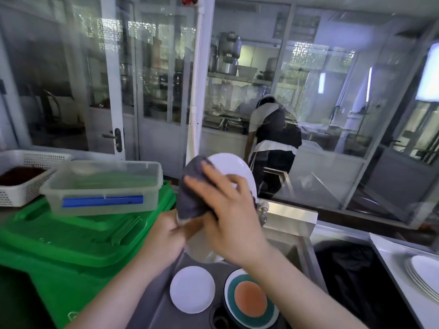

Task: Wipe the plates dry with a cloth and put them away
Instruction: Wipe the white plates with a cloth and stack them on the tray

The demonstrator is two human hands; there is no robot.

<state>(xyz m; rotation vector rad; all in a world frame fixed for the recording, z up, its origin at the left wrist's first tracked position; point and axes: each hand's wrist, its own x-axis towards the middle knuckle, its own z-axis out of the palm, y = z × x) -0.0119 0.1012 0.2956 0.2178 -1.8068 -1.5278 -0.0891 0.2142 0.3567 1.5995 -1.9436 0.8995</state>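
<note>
A large white plate [231, 166] stands tilted on edge above the sink, its lower part hidden by my hands. My left hand [169, 236] grips the plate's lower left rim. My right hand [228, 212] presses a dark grey cloth [192, 195] flat against the plate's face, fingers spread over the cloth. Below, in the steel sink [306, 257], lie a small white plate [192, 288] and a plate with a green ring and orange middle [251, 299]. A stack of white plates [425, 273] rests on the white counter at the right edge.
A green bin lid [71, 236] at the left carries a clear plastic box [104, 186] with a blue clip. A white basket [21, 176] stands behind it. Dark cloth lies in a black tub [351, 269] right of the sink. A person stands behind the glass partition [273, 138].
</note>
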